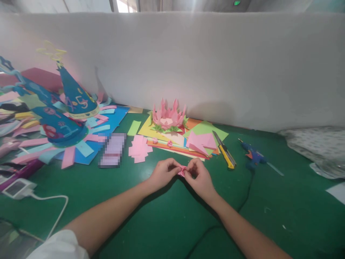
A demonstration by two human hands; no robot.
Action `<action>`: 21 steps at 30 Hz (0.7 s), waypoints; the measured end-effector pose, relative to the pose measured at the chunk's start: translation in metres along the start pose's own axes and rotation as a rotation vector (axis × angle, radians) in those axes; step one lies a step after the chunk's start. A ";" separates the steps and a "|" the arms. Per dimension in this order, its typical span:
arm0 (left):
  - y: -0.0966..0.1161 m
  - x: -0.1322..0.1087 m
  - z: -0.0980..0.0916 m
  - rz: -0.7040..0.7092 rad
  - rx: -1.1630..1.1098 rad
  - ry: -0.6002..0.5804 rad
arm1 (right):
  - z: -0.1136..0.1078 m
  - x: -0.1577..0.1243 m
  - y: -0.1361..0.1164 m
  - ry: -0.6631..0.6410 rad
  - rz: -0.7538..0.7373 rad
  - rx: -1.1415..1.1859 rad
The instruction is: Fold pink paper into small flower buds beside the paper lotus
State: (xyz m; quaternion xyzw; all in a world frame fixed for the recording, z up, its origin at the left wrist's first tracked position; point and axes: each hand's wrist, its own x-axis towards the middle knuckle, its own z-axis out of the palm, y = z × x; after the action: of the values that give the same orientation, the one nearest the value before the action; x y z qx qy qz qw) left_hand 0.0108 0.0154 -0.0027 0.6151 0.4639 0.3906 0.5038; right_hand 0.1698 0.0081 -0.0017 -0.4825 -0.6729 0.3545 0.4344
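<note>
Between my fingertips is a small folded piece of pink paper (182, 171), held just above the green table. My left hand (165, 174) pinches its left side, thumb against forefinger. On the right side, my right hand (201, 180) grips it the same way. The fingers cover part of the folds. Beyond my hands, two small pink folded paper pieces (169, 144) lie on a stack of coloured paper. A pink paper lotus (169, 117) with green leaves stands on the stack. Left of it are pink paper slips (139, 148), and pink sheets (201, 141) lie to the right.
A yellow utility knife (226, 155) and a blue glue gun (253, 153) with a trailing cord lie to the right. Decorated blue paper cone hats (77, 93), a blurred-out phone-like object (112, 150) and a white charger (20, 187) are left. A white partition (229, 64) stands behind.
</note>
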 end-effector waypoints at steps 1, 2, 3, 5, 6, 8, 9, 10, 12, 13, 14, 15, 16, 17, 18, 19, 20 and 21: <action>-0.001 0.001 0.001 -0.015 -0.041 -0.008 | 0.000 0.000 0.000 -0.004 -0.005 -0.006; -0.002 0.001 0.001 -0.033 -0.096 -0.022 | 0.000 0.001 0.000 -0.009 -0.011 -0.005; -0.002 0.002 0.002 -0.054 -0.162 -0.033 | -0.001 0.001 -0.001 -0.020 -0.014 0.006; -0.002 0.004 0.002 -0.102 -0.294 -0.031 | -0.004 0.002 -0.002 -0.036 0.003 0.069; -0.001 0.005 0.002 -0.122 -0.336 0.001 | -0.005 0.003 -0.003 -0.053 0.031 0.105; 0.000 0.007 0.002 -0.144 -0.385 0.070 | -0.008 0.005 -0.004 -0.107 0.101 0.162; 0.001 0.008 0.001 -0.141 -0.384 0.104 | -0.009 0.005 -0.005 -0.131 0.135 0.181; 0.001 0.008 0.000 -0.125 -0.365 0.132 | -0.010 0.006 -0.005 -0.156 0.167 0.196; 0.002 0.006 -0.001 -0.063 -0.269 0.180 | -0.010 0.007 -0.005 -0.188 0.219 0.222; 0.003 0.005 -0.001 -0.019 -0.200 0.201 | -0.010 0.007 -0.005 -0.195 0.242 0.239; 0.004 0.003 -0.002 0.024 -0.124 0.223 | -0.010 0.008 -0.005 -0.196 0.264 0.258; 0.005 0.001 -0.002 0.061 -0.062 0.234 | -0.010 0.008 -0.005 -0.192 0.284 0.281; 0.006 -0.001 -0.003 0.104 0.003 0.244 | -0.010 0.008 -0.005 -0.185 0.304 0.307; 0.007 -0.002 -0.004 0.153 0.075 0.253 | -0.010 0.009 -0.005 -0.180 0.323 0.336; 0.008 -0.003 -0.005 0.205 0.146 0.258 | -0.011 0.009 -0.006 -0.179 0.341 0.365; 0.008 -0.004 -0.006 0.260 0.218 0.261 | -0.011 0.009 -0.006 -0.180 0.358 0.391; 0.008 -0.004 -0.007 0.316 0.284 0.262 | -0.011 0.009 -0.006 -0.185 0.374 0.417; 0.008 -0.004 -0.009 0.368 0.341 0.257 | -0.011 0.009 -0.006 -0.190 0.389 0.439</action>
State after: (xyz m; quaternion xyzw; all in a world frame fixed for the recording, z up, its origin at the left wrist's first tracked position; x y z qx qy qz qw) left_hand 0.0029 0.0136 0.0064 0.7104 0.4634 0.4668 0.2506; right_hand 0.1768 0.0162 0.0099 -0.4615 -0.5128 0.6116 0.3873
